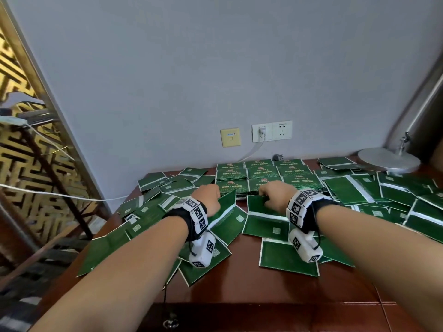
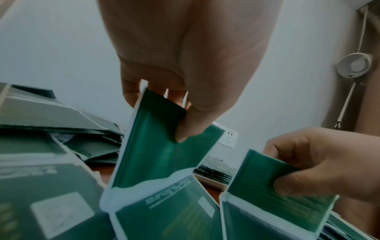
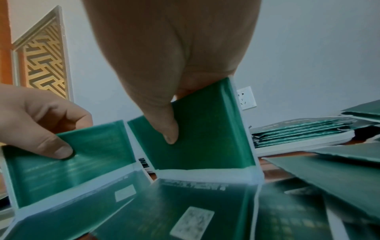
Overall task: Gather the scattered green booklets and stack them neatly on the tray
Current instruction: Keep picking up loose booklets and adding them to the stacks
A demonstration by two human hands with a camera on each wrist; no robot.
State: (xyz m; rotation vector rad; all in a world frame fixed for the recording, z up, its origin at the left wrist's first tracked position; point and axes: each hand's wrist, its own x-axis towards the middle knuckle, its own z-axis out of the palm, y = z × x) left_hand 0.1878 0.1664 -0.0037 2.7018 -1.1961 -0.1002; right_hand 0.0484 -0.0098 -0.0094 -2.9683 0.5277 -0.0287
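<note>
Booklets [image 1: 263, 174] stacked on tray [image 1: 241, 198], each hand [image 1: 208, 196] pinching an open booklet [image 1: 263, 219]

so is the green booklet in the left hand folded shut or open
Open: the left hand pinches one flap of the green booklet raised, while its other flap lies flat below the white fold.

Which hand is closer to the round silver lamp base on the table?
The right hand. It pinches a booklet near the table's middle, with the lamp base off to its right at the back. The left hand pinches another booklet further left, so it is farther away.
</note>
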